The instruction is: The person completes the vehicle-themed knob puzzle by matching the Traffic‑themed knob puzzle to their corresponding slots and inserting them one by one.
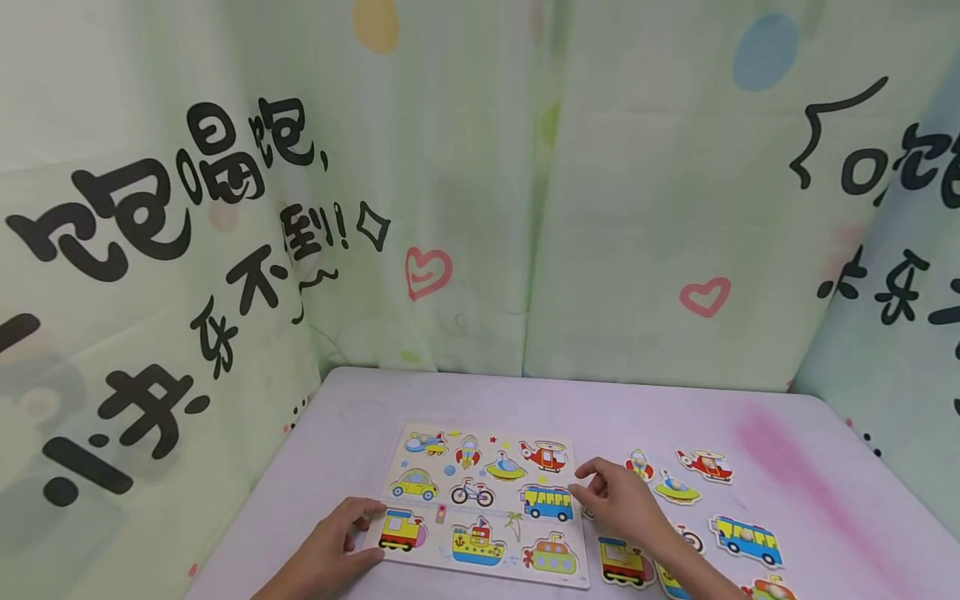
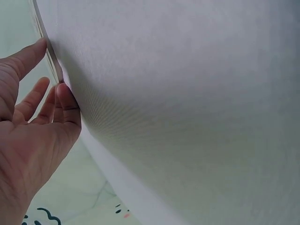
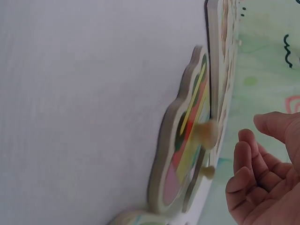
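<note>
A flat puzzle board (image 1: 438, 542) printed with vehicles lies on the table. My left hand (image 1: 337, 542) touches the board's left edge, thumb near the lower corner and index finger higher up. In the left wrist view the thumb (image 2: 35, 55) meets the board's thin edge. My right hand (image 1: 618, 500) hovers by the board's right edge, near the printed bus (image 1: 547, 502). Its thumb and fingers are apart with nothing between them. Close below it lies a train piece (image 1: 622, 562), whose wooden knob (image 3: 206, 134) shows in the right wrist view.
Right of the board lie loose pieces: a rocket (image 1: 639, 464), a helicopter (image 1: 707, 465), a flying saucer (image 1: 677, 487), a bus (image 1: 747, 542), a bicycle (image 1: 692, 538) and a submarine (image 1: 771, 589). The right forearm partly covers another piece. Printed curtains (image 1: 637, 208) surround the table (image 1: 840, 500).
</note>
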Available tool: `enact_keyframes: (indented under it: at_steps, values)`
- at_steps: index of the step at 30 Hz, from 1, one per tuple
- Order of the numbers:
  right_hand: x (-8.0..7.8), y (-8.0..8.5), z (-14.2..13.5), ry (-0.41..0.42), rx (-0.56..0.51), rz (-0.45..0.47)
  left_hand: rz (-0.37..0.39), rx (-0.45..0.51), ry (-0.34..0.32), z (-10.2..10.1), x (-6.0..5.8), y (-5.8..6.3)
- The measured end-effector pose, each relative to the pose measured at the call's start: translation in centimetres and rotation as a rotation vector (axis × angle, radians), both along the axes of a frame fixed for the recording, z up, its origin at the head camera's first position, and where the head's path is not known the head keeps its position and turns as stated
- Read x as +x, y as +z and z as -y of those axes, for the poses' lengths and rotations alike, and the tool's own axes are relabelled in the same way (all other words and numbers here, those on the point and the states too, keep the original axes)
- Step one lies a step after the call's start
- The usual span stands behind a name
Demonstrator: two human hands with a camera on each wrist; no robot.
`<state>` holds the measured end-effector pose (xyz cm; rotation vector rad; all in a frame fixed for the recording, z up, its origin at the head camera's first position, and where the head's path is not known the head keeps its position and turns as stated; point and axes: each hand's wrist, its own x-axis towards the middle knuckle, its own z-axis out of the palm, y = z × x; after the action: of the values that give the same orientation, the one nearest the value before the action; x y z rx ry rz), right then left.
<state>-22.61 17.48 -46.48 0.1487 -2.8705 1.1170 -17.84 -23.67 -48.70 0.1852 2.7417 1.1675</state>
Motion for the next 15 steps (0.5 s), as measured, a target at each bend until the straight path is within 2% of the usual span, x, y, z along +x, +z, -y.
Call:
enact_keyframes:
  at_steps: [9,15]
  values:
    - [-0.5,-0.2,-1.9,-0.049,0.049,0.038,-0.031,-0.007,-0.025,0.2,0.1,-0.1]
    - [-1.0,-0.6,-3.2,-0.058,0.058,0.037,-0.03,-0.011,-0.017,0.1,0.1,0.0]
